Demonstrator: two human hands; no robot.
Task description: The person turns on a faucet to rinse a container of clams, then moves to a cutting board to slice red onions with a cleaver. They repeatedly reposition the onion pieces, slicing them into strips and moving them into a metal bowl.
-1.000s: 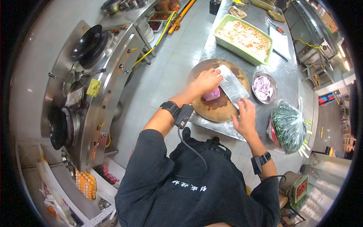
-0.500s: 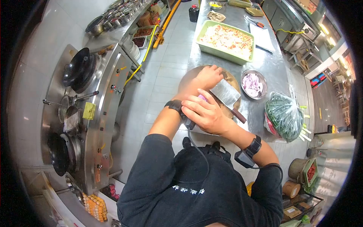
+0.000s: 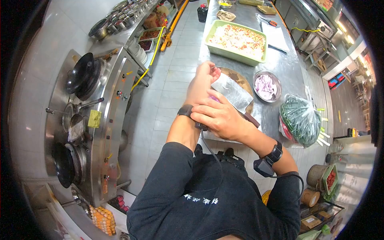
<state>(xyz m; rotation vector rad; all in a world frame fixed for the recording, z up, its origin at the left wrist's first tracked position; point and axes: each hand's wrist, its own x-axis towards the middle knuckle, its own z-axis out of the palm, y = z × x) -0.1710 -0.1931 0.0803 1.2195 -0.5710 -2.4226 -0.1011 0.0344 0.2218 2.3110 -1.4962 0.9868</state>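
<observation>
My left hand (image 3: 206, 78) is above the left side of the round chopping board (image 3: 245, 85), its fingers curled in and nothing visible in them. Across my left wrist, beside the black strap (image 3: 185, 111), lies my right hand (image 3: 220, 119) with fingers stretched and slightly apart. A small purple thing (image 3: 215, 96), partly hidden, shows beside my right fingers. The cleaver (image 3: 233, 93) rests on the board, its dark handle (image 3: 251, 119) toward the near right. Right of the board is a metal bowl (image 3: 256, 85) of sliced purple onion (image 3: 267, 87).
A green tub (image 3: 234, 54) of chopped food stands beyond the board. Bagged greens (image 3: 301, 120) lie at the right, with stalks sticking out. At the left is a stove (image 3: 114, 116) with black woks (image 3: 80, 72). White paper (image 3: 275, 37) lies farther back.
My left hand has turned and moved up and left, and its fingers have curled. My right hand stays at the left wrist. More of the cleaver's blade is uncovered.
</observation>
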